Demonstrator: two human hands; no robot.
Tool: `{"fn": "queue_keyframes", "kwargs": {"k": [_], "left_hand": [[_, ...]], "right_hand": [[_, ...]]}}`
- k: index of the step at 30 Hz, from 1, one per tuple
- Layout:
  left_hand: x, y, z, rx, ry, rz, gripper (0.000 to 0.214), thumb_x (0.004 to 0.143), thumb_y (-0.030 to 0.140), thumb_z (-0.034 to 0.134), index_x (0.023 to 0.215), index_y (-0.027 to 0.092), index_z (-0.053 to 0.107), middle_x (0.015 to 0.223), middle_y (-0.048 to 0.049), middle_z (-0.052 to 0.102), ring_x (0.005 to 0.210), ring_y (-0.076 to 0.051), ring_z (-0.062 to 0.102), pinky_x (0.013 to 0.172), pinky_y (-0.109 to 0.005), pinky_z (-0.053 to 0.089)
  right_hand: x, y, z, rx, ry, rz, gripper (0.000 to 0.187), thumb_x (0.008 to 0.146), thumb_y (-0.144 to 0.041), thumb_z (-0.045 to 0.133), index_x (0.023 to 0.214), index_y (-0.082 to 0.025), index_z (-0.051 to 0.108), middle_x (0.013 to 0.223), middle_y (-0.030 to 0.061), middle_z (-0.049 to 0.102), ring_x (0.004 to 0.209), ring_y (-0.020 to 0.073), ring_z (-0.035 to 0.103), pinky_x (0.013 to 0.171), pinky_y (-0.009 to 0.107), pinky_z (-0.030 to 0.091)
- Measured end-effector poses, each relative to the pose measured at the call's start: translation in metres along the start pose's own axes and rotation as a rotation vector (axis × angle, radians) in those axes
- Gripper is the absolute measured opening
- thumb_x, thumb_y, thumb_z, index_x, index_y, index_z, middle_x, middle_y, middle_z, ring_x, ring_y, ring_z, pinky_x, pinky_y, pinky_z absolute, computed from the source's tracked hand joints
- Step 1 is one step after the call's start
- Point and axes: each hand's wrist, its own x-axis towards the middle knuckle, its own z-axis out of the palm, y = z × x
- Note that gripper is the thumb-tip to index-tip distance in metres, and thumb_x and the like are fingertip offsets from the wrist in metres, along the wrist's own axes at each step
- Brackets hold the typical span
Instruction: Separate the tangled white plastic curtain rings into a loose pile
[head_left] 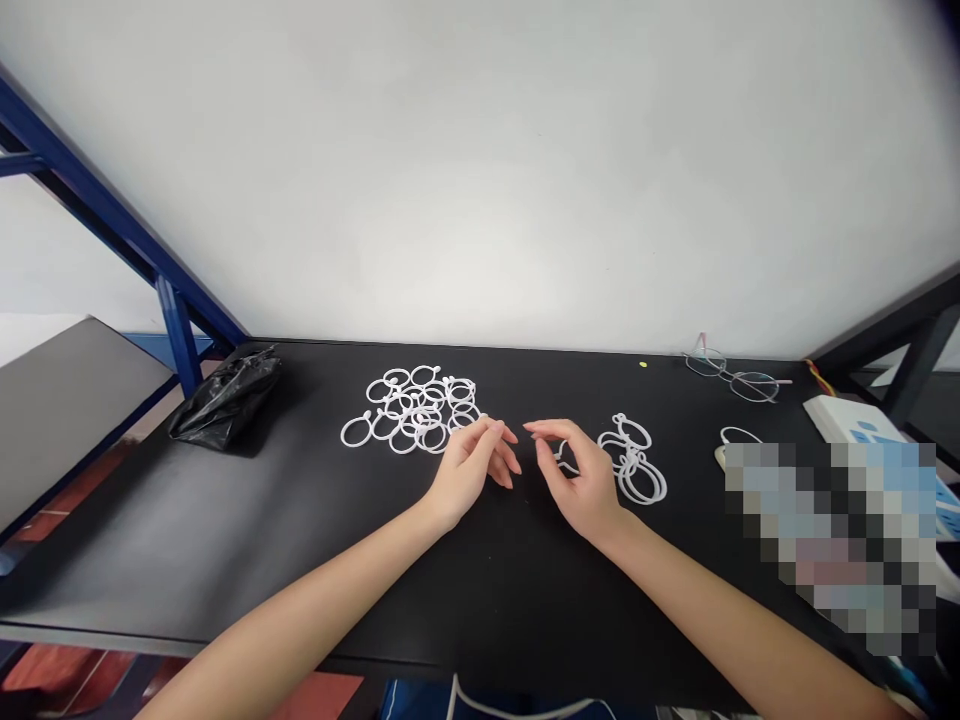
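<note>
White plastic rings with small eyelets, like curtain rings, lie in two groups on the black table. My left hand (472,460) is at the right edge of the larger pile of rings (412,410), its fingers loosely bent and apart, with no ring seen in them. My right hand (581,475) faces it across a small gap, thumb and index finger curved and their tips apart. Behind the right hand's thumb and finger part of a white ring (568,458) shows; I cannot tell whether the hand touches it. Right of that hand lies the smaller group of rings (641,480).
A crumpled black plastic bag (229,398) sits at the table's left end. Eyeglasses (731,375) lie at the back right. A white power strip (862,420) and a blurred-out object (832,560) are at the right. Blue metal framing (176,320) rises on the left.
</note>
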Motion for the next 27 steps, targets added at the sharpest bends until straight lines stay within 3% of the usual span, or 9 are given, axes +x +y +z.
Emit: {"fn": "queue_keyframes", "kwargs": {"k": [3, 5, 10, 15, 17, 22, 27], "left_hand": [[0.0, -0.001, 0.0, 0.041, -0.027, 0.01, 0.038, 0.087, 0.05, 0.053, 0.082, 0.013, 0.06, 0.06, -0.0013, 0.064, 0.044, -0.01, 0.057, 0.048, -0.021, 0.047], [0.0, -0.001, 0.0, 0.071, -0.049, 0.021, 0.037, 0.087, 0.049, 0.054, 0.082, 0.013, 0.06, 0.06, -0.0011, 0.064, 0.044, -0.009, 0.057, 0.048, -0.02, 0.046], [-0.001, 0.0, -0.001, 0.122, -0.083, 0.034, 0.033, 0.09, 0.044, 0.051, 0.082, 0.013, 0.06, 0.062, -0.0008, 0.064, 0.045, -0.008, 0.057, 0.049, -0.019, 0.046], [0.0, -0.001, -0.001, 0.149, -0.106, -0.001, 0.032, 0.091, 0.042, 0.051, 0.083, 0.013, 0.06, 0.067, -0.0015, 0.065, 0.048, -0.008, 0.058, 0.051, -0.019, 0.047], [0.0, -0.001, -0.002, 0.15, -0.109, -0.005, 0.032, 0.091, 0.042, 0.051, 0.083, 0.013, 0.06, 0.067, -0.0013, 0.064, 0.048, -0.008, 0.058, 0.051, -0.019, 0.047], [0.0, -0.002, -0.004, 0.151, -0.116, 0.0, 0.031, 0.092, 0.041, 0.05, 0.082, 0.013, 0.06, 0.067, -0.0013, 0.064, 0.048, -0.007, 0.058, 0.051, -0.019, 0.047], [0.001, -0.003, -0.004, 0.157, -0.114, -0.004, 0.03, 0.092, 0.041, 0.05, 0.083, 0.013, 0.06, 0.068, -0.0012, 0.064, 0.048, -0.008, 0.058, 0.051, -0.019, 0.046]], "right_hand": [[0.001, 0.001, -0.003, -0.087, 0.058, -0.035, 0.019, 0.088, -0.007, 0.047, 0.086, -0.021, 0.06, 0.079, 0.0016, 0.064, 0.059, 0.0123, 0.055, 0.054, 0.026, 0.046], [0.001, 0.004, -0.003, -0.11, 0.039, -0.025, 0.02, 0.086, -0.005, 0.046, 0.08, -0.02, 0.058, 0.073, -0.0004, 0.06, 0.051, 0.0098, 0.048, 0.047, 0.025, 0.038], [0.001, 0.007, -0.001, -0.184, -0.121, 0.056, 0.02, 0.084, -0.005, 0.044, 0.072, -0.02, 0.049, 0.064, -0.0033, 0.048, 0.052, 0.0102, 0.043, 0.051, 0.025, 0.035], [0.001, 0.008, 0.0, -0.097, -0.196, -0.006, 0.021, 0.086, -0.006, 0.041, 0.072, -0.021, 0.046, 0.065, -0.0029, 0.046, 0.057, 0.0117, 0.044, 0.056, 0.026, 0.036], [0.001, 0.009, -0.001, -0.062, -0.187, -0.032, 0.022, 0.087, -0.007, 0.04, 0.072, -0.021, 0.046, 0.066, -0.0023, 0.047, 0.06, 0.0126, 0.047, 0.059, 0.026, 0.038], [0.003, 0.014, -0.003, -0.139, -0.011, 0.031, 0.023, 0.087, -0.006, 0.041, 0.071, -0.021, 0.048, 0.068, -0.0006, 0.052, 0.065, 0.0153, 0.051, 0.065, 0.029, 0.041], [0.005, 0.017, 0.001, -0.211, -0.09, 0.063, 0.017, 0.084, -0.007, 0.05, 0.079, -0.021, 0.056, 0.078, 0.001, 0.062, 0.076, 0.0184, 0.059, 0.072, 0.033, 0.045]]}}
